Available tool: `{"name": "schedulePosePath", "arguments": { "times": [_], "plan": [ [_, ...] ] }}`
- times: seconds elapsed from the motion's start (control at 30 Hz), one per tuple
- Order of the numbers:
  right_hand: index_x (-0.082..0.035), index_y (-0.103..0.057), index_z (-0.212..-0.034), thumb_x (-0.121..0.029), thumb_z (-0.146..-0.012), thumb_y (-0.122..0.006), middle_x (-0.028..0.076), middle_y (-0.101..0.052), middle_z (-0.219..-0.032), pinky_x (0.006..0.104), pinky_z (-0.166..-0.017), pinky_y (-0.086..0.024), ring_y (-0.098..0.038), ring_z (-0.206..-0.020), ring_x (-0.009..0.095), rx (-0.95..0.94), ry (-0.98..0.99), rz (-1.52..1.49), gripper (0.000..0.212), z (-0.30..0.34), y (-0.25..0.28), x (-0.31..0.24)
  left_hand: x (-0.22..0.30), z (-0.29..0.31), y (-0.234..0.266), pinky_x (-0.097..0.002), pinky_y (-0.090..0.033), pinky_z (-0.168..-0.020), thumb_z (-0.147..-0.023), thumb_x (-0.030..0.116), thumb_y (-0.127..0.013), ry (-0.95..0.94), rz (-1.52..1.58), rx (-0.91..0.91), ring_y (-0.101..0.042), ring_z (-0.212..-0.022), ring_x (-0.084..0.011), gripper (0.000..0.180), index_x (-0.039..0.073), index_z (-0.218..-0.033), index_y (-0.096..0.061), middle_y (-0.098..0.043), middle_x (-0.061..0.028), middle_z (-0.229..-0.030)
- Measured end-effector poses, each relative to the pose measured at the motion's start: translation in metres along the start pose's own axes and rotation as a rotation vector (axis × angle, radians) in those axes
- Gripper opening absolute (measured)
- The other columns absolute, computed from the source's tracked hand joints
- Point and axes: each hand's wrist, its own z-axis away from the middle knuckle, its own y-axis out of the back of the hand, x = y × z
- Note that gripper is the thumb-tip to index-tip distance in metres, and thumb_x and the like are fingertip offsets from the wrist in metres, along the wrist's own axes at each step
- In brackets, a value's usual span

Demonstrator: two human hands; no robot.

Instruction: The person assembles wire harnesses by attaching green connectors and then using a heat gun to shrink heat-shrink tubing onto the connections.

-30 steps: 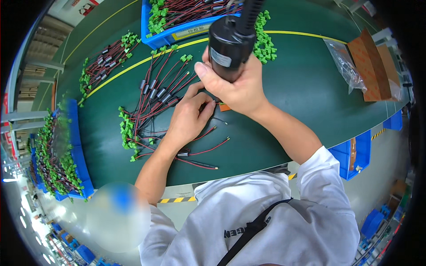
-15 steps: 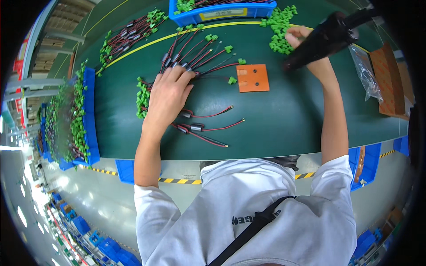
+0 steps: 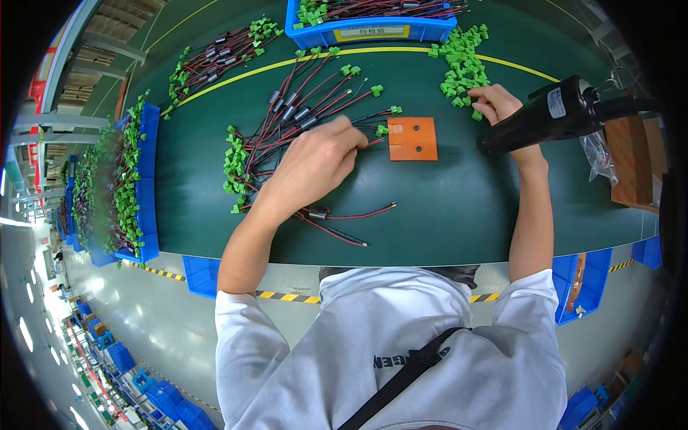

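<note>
My left hand [image 3: 319, 163] is closed over a red-and-black wire lead [image 3: 374, 142], whose end pokes out past the fingertips toward the orange block. That square orange block [image 3: 413, 139] lies flat, with two dark round spots and notches on its left side. My right hand [image 3: 502, 107] is bent at the lower edge of a pile of green terminal blocks [image 3: 462, 61]. A single green terminal block [image 3: 476, 115] shows at its pinched fingertips. A black electric screwdriver [image 3: 541, 115] hangs slantwise in front of my right wrist, hiding part of it. Fanned wire leads [image 3: 290, 113] with grey cylinders surround my left hand.
A blue bin [image 3: 373, 32] full of leads stands at the back, another bundle [image 3: 222, 54] left of it. Blue bins [image 3: 147, 179] of green-ended leads line the left edge. A plastic bag [image 3: 598, 158] and a cardboard box [image 3: 631, 158] are at right.
My left hand has moved right and down, with a lead end now reaching toward the orange block. My right hand has drawn down toward me from the green pile. The view has shifted slightly.
</note>
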Motion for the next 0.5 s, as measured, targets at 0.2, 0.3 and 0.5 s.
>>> {"name": "schedulePosePath", "arguments": {
  "times": [0.2,0.3,0.5],
  "plan": [
    [-0.001,-0.072,-0.111,-0.002,-0.092,-0.076,0.008,-0.068,-0.095,0.0333,-0.081,-0.052,-0.067,-0.091,0.021,0.029,0.021,-0.043,0.019,0.019,0.001,0.024,-0.012,-0.010,-0.022,-0.0406,-0.056,-0.076,-0.097,-0.004,-0.065,-0.001,0.252,0.140,-0.069,-0.084,-0.0328,0.018,-0.004,-0.114,-0.070,-0.066,-0.0158,-0.105],
    [-0.003,-0.073,-0.113,0.002,-0.093,-0.072,0.005,-0.071,-0.107,0.0331,-0.089,-0.054,-0.067,-0.099,0.018,-0.003,-0.173,-0.185,0.021,0.021,0.009,0.017,-0.015,-0.006,-0.025,-0.0429,-0.055,-0.078,-0.100,-0.001,-0.065,0.135,0.492,0.116,-0.068,-0.087,-0.0377,0.012,-0.004,-0.111,-0.069,-0.063,-0.0169,-0.106],
    [0.001,-0.070,-0.113,-0.008,-0.095,-0.072,0.020,-0.071,-0.109,0.0446,-0.087,-0.053,-0.067,-0.092,0.039,-0.140,-0.005,0.216,0.020,0.019,0.031,-0.001,-0.011,-0.011,-0.031,-0.0379,-0.055,-0.083,-0.101,0.003,-0.067,0.137,0.349,0.153,-0.068,-0.094,-0.0297,0.011,-0.005,-0.109,-0.068,-0.065,-0.0162,-0.119]
  ]
}}
